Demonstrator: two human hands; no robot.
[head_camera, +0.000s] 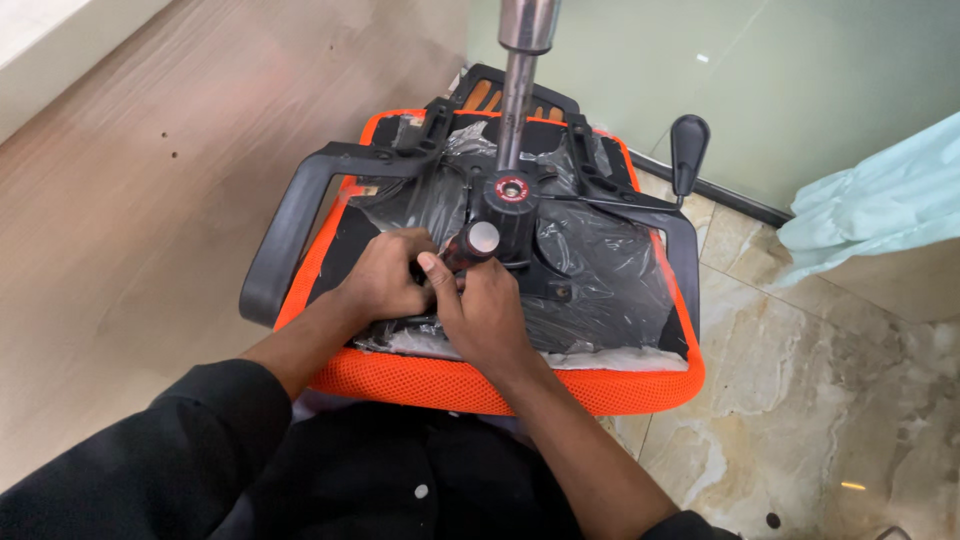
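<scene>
An upturned office chair seat (480, 385), rimmed in orange mesh, lies in front of you with its underside up, wrapped in clear plastic film (600, 270). Your right hand (488, 315) is closed around a screwdriver (470, 245) with a dark red handle and a pale round cap, its end pointing at about 1 o'clock from your wrist; the tip is hidden under your fingers. Your left hand (385, 280) is curled just beside it at 9 o'clock, fingertips pressed down at the same spot on the black underside, touching the right hand; you cannot tell what it pinches. Just past the screwdriver at 12 o'clock sits the black mounting plate (512, 195), and a shiny metal column (518, 90) rises from it. A black armrest (285, 235) loops off at 9 o'clock, and a black lever (688, 150) stands at 2 o'clock. Pale blue-green cloth (880, 205) lies at 3 o'clock on the marble floor (790, 400).
</scene>
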